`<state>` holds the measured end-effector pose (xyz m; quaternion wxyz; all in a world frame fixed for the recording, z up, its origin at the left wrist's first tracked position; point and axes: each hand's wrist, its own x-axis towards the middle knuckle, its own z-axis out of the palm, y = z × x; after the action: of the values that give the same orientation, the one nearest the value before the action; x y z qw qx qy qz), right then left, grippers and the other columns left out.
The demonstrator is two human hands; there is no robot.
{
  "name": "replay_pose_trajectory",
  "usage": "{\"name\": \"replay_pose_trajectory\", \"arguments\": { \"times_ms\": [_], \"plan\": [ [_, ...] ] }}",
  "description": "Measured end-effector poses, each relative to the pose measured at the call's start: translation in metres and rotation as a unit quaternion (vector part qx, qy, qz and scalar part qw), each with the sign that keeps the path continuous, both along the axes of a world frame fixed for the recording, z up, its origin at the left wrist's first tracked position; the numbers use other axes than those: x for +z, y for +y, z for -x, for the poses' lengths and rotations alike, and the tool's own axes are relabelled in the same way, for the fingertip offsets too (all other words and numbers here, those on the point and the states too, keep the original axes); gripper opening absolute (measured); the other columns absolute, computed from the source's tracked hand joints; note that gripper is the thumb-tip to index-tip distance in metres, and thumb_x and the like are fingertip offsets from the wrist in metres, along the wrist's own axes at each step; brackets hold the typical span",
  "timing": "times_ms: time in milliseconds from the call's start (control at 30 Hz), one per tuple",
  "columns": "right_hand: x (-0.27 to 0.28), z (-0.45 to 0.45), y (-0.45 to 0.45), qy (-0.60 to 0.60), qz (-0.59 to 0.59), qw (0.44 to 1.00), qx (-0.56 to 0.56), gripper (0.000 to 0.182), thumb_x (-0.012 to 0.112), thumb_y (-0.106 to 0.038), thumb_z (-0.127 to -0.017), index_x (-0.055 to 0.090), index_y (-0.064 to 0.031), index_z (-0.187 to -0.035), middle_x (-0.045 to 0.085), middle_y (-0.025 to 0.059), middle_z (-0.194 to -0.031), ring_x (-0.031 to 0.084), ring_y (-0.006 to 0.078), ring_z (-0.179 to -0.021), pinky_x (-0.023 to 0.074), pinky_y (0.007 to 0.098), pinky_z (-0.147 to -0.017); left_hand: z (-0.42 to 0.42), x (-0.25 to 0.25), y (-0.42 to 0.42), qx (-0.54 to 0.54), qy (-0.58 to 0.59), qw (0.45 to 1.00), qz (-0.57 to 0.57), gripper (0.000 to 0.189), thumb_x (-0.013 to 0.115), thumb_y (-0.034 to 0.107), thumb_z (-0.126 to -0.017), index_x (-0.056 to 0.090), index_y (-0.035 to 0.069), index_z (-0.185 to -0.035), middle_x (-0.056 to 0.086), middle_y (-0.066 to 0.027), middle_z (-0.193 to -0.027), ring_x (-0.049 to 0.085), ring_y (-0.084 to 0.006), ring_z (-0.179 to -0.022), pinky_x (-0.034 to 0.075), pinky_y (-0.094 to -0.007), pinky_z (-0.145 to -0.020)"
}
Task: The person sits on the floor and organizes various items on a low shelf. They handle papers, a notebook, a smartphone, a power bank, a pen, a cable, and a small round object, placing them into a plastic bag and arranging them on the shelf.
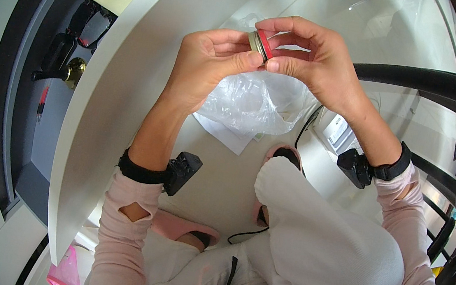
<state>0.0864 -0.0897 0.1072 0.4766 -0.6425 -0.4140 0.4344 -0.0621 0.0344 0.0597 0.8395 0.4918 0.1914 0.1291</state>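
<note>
Both of my hands hold one small round metal tin (260, 45), tilted on its edge above the floor. The fingers and thumb of my left hand (212, 58) grip its gold-coloured side. My right hand (313, 62) pinches the red side between thumb and fingertips. A thin dark line runs between the red and gold parts; I cannot tell whether they are apart. Beneath the hands lies a crumpled clear plastic bag (256, 102), resting partly on white paper sheets (228, 138).
To the left, an open drawer with a curved white front (98, 92) holds a brass-coloured round object (75, 72), a red-and-black pen (42, 103) and black items. A black metal frame (419, 78) stands right. A black cable (247, 235) crosses the floor near pink slippers (180, 226).
</note>
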Motion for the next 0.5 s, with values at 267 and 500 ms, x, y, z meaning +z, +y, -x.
{"name": "replay_pose_trajectory", "arguments": {
  "times_ms": [267,500],
  "plan": [
    [0.0,0.0078,-0.0011,-0.073,-0.056,0.996,-0.009,0.039,0.071,0.004,-0.073,0.061,0.0041,-0.111,0.063,0.0096,-0.099,0.062,0.0166,-0.091,0.0536,0.0299,-0.083,0.0024,0.0027,0.0031,-0.034,0.005,0.999,-0.037,0.036,0.072,0.007,-0.08,0.06,-0.011,-0.109,0.067,-0.0157,-0.098,0.065,-0.0174,-0.086,0.053,-0.0275,-0.078],
    [0.001,0.0094,0.002,-0.164,-0.069,0.984,-0.024,0.04,0.073,0.002,-0.072,0.062,-0.0003,-0.11,0.063,0.011,-0.101,0.063,0.0202,-0.09,0.0547,0.0313,-0.08,-0.0033,0.0023,-0.0014,-0.017,-0.005,0.999,-0.027,0.035,0.067,0.012,-0.085,0.059,-0.011,-0.111,0.066,-0.0149,-0.099,0.063,-0.0163,-0.09,0.05,-0.0271,-0.084]
  ]
}}
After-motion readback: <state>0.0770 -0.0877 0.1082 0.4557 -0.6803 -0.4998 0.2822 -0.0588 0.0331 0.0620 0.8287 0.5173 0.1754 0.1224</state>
